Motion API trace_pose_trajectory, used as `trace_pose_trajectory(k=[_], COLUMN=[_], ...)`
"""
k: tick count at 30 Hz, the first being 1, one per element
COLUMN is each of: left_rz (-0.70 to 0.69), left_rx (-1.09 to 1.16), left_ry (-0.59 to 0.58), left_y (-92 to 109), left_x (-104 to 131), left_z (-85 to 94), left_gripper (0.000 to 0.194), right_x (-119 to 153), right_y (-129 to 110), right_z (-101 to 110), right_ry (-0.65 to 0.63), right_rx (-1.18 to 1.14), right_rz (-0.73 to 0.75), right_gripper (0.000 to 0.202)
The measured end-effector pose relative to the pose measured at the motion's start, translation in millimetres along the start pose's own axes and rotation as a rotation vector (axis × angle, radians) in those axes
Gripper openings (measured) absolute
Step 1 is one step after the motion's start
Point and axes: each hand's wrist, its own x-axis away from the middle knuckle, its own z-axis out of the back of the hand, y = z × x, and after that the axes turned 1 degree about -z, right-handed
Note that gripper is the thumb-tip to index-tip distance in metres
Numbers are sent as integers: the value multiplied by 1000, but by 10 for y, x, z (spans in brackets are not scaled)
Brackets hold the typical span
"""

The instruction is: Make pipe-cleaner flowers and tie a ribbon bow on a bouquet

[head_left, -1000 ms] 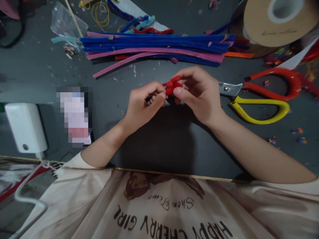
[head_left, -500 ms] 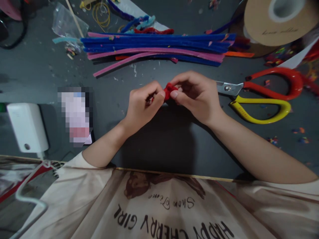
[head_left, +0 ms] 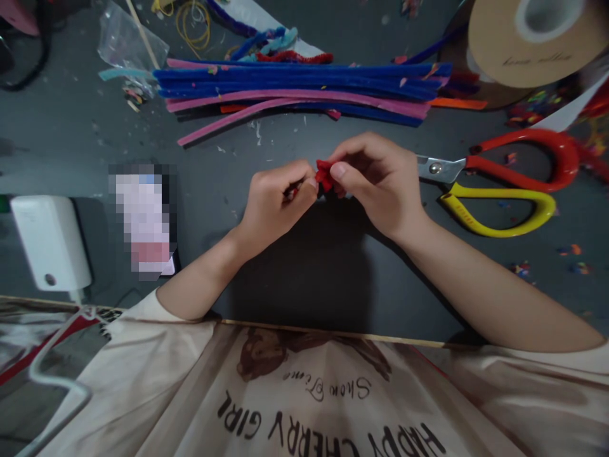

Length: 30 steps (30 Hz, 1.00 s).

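Note:
Between my two hands is a small red pipe-cleaner piece (head_left: 324, 176), folded or looped into a compact shape. My left hand (head_left: 280, 197) is closed, its thumb and forefinger pinching the left side of the piece. A bit of red also shows inside the curled left fingers. On the other side, my right hand (head_left: 375, 181) pinches the red piece with thumb and fingertips. My fingers hide part of it. Just right of my right hand lie scissors (head_left: 450, 170) with one red and one yellow handle, their blades partly hidden behind that hand.
Blue and pink pipe cleaners (head_left: 295, 86) lie in a bundle beyond my hands. A ribbon spool (head_left: 499, 44) stands at the back right. To the left are a blurred-out phone (head_left: 147, 219) and a white power bank (head_left: 50, 241) with a cable. Colourful scraps (head_left: 521, 270) dot the right side.
My right thumb has shifted slightly up and right on the red piece, so more of its folded shape shows between my hands. Both hands keep their pinch.

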Motion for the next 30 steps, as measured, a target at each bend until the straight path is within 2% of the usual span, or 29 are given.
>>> trace_pose_trajectory(k=[16,24,30], left_rz=[96,9,8], left_rx=[213,97,71], left_ry=[-3,-28,-10], left_y=[13,35,67], left_x=[-6,1,-6], left_z=[7,9,4], left_gripper=[24,25,20], right_x=[-3,2,6], right_y=[15,40,50], right_z=[2,-3,1], right_ry=[5,-49,-43], right_rx=[-39,-72,-27], right_rz=[-18,-1,-26], right_gripper=[16,13,8])
